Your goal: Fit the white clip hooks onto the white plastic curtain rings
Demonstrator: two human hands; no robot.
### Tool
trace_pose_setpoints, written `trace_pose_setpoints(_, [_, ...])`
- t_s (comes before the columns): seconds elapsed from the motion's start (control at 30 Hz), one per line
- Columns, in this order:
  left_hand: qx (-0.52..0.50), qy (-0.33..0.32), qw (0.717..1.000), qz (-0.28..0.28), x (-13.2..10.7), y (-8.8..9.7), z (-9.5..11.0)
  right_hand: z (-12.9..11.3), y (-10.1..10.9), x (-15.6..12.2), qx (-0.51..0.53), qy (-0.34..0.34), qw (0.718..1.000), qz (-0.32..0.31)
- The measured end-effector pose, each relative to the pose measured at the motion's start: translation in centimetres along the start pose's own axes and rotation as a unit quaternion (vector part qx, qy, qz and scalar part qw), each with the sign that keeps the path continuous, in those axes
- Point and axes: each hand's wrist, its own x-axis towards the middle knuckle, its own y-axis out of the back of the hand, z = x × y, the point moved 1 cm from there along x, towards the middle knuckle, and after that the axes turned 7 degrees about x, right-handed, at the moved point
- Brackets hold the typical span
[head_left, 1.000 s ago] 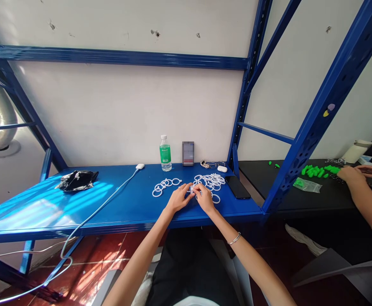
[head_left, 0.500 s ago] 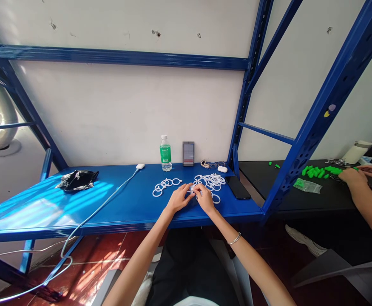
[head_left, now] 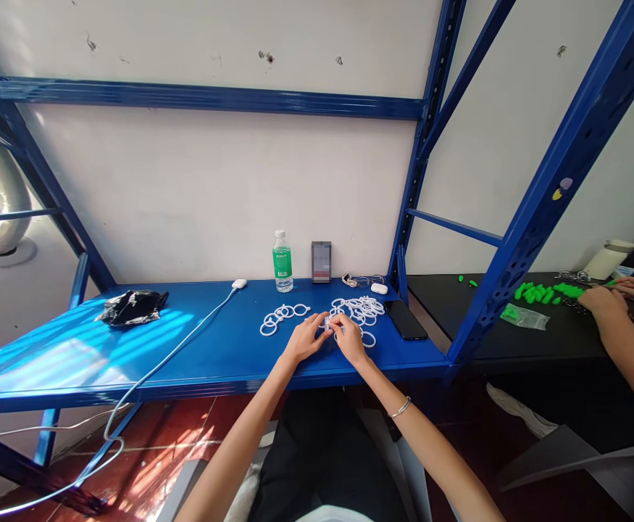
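My left hand (head_left: 306, 338) and my right hand (head_left: 348, 336) meet over the blue shelf top (head_left: 197, 348), fingers pinched together on a small white ring (head_left: 328, 323) between them. A pile of loose white rings (head_left: 361, 310) lies just beyond my right hand. A short chain of linked white rings (head_left: 281, 317) rests to the left of my left hand. A bracelet sits on my right wrist.
A green-labelled water bottle (head_left: 281, 262), a small upright card (head_left: 321, 262), a white earbud case (head_left: 378, 288) and a dark phone (head_left: 405, 320) stand around the rings. A white cable (head_left: 186, 339) crosses the shelf; a black bag (head_left: 130, 307) lies left. Another person's hands (head_left: 610, 297) work among green pieces (head_left: 539, 292) at right.
My hands stay in place on the ring. The other person's hands at the right have shifted slightly.
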Motion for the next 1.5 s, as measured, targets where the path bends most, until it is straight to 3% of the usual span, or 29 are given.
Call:
trace_pose_setpoints(1.13, [-0.03, 0.011, 0.999, 0.033, 0.06, -0.58, -0.73, -0.36, -0.09, 0.01, 0.006, -0.022, 1.0, -0.017])
trace_pose_setpoints(1.5, [-0.036, 0.017, 0.999, 0.021, 0.07, -0.67, -0.87, -0.54, -0.06, 0.06, 0.0, -0.019, 1.0, -0.019])
